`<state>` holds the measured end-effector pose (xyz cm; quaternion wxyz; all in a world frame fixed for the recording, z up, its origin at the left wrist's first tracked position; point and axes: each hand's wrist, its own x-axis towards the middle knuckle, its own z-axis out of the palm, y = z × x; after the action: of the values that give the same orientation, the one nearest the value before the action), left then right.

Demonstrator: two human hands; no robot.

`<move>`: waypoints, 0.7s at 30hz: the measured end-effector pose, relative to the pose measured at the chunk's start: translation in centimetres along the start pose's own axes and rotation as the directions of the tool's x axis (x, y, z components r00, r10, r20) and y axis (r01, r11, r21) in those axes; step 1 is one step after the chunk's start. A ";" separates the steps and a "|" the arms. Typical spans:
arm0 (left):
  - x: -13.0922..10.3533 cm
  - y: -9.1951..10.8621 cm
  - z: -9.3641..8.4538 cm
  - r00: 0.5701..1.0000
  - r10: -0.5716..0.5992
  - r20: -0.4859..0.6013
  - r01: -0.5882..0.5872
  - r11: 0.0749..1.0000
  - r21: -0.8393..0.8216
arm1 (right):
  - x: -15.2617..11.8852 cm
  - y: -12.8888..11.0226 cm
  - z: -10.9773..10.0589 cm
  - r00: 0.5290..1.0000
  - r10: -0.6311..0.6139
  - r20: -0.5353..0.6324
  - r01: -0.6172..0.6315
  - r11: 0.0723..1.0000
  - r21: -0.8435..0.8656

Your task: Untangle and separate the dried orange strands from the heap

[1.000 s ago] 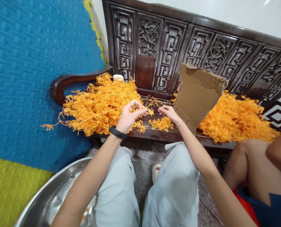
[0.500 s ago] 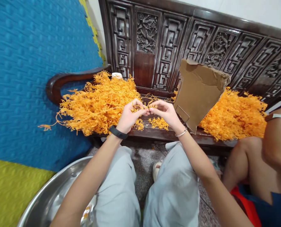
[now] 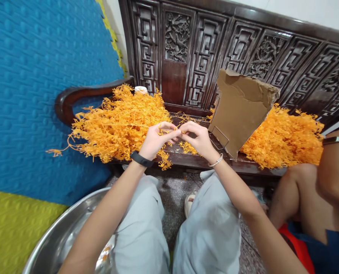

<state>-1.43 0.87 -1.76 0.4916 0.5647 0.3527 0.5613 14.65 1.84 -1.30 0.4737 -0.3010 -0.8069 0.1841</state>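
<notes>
Left hand (image 3: 160, 140) and right hand (image 3: 197, 137) meet above the bench (image 3: 183, 160) at twelve o'clock, pinched closed on an orange strand (image 3: 161, 132), seemingly working it; steady fingering seems needed next.

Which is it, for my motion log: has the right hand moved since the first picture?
Yes: judged against the bench back, the right hand moved left, to the left hand.

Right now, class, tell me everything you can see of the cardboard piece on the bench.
The cardboard piece is plain brown and flat, its top edge ragged and creased, its lower end narrower. It stands tilted on the dark wooden bench, a thin wire frame seemingly against its lower left. It partly hides the orange heap on the right.
</notes>
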 end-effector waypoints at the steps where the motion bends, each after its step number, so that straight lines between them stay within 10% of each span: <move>1: 0.0 0.0 0.0 1.000 -0.012 -0.016 0.011 1.000 -0.006 | 0.0 0.0 0.1 1.000 -0.002 0.001 0.002 1.000 -0.015; 15: -0.3 0.7 0.1 0.986 -0.155 0.067 0.146 0.982 0.116 | 0.3 -0.3 -0.4 0.995 0.098 -0.006 -0.098 0.995 -0.020; 21: -0.6 1.1 0.3 0.990 -0.056 0.126 0.036 0.987 0.157 | 0.4 -0.3 -0.3 0.959 0.274 0.069 -0.282 0.910 0.302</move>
<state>-1.34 -0.08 -0.81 0.4813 0.6282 0.3753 0.4825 14.71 1.89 -0.72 0.4736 -0.3327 -0.7229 0.3775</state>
